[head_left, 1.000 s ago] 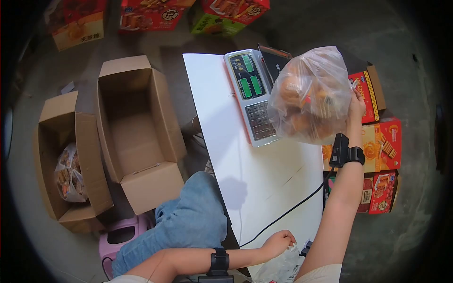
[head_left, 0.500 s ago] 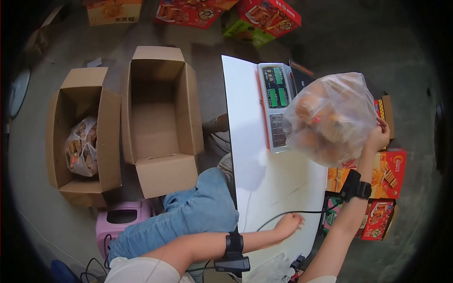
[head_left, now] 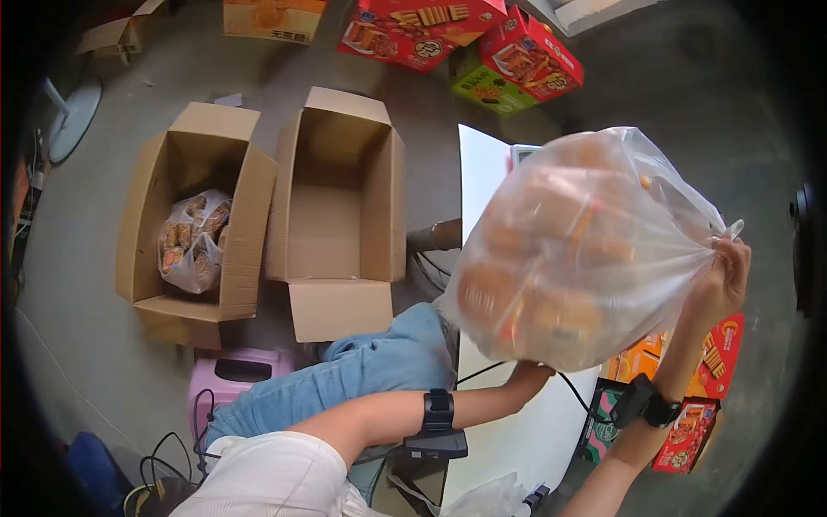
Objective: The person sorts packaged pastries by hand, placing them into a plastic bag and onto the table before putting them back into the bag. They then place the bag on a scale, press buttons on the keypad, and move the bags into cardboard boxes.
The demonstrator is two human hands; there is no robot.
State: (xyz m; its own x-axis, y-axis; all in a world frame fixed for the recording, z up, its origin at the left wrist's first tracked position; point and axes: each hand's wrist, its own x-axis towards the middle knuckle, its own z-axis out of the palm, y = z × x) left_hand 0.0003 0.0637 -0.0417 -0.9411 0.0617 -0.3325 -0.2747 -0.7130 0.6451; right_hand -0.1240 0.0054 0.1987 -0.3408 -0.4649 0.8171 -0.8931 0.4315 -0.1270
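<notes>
A large translucent plastic bag (head_left: 560, 250) filled with packaged orange-brown items hangs over the white table (head_left: 517, 439). My right hand (head_left: 730, 269) is closed round its gathered, knotted neck at the right. Under the bag's lower edge is my left hand (head_left: 532, 372); most of its fingers are hidden by the bag, so its grip does not show. The bag covers most of the scale (head_left: 522, 153), leaving only a corner visible.
An open cardboard box (head_left: 327, 215) with a bare inside stands left of the table. Beside it, another box (head_left: 237, 250) holds a bag of snacks (head_left: 195, 241). Colourful cartons (head_left: 534, 56) stand at the back, others (head_left: 689, 431) right of the table. A pink stool (head_left: 207, 379) is lower left.
The bag has come up off the scale area, closer to the camera and slightly left. My left hand has moved up from the table to beneath it. The whole view has shifted.
</notes>
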